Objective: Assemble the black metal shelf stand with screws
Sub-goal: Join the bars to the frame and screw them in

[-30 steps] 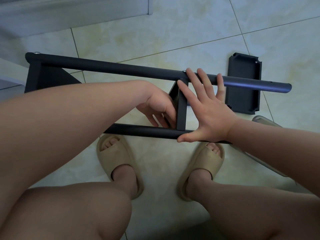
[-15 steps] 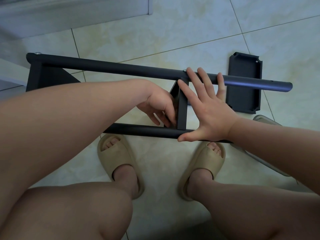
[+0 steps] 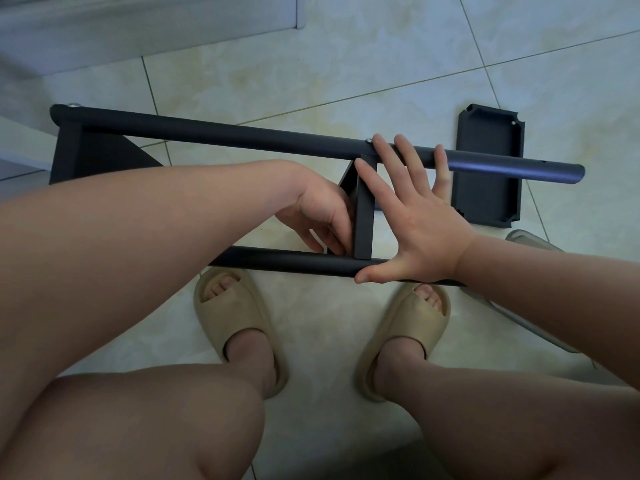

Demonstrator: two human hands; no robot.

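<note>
The black metal shelf stand lies on its side on the tiled floor. Its far tube (image 3: 242,136) and near tube (image 3: 277,259) are joined by a middle shelf panel (image 3: 363,209), seen edge-on, and an end shelf (image 3: 69,154) at the left. My right hand (image 3: 415,220) is spread flat, fingers on the far tube and thumb on the near tube. My left hand (image 3: 318,216) has its fingers curled against the left face of the middle panel, by the near tube; what they pinch is hidden. A silver screw head (image 3: 369,141) shows on the far tube.
A loose black shelf tray (image 3: 488,174) lies on the floor behind the far tube's right end. A grey object (image 3: 540,299) lies at the right under my forearm. My feet in beige slippers (image 3: 239,327) stand just below the frame. A baseboard (image 3: 138,26) runs along the top.
</note>
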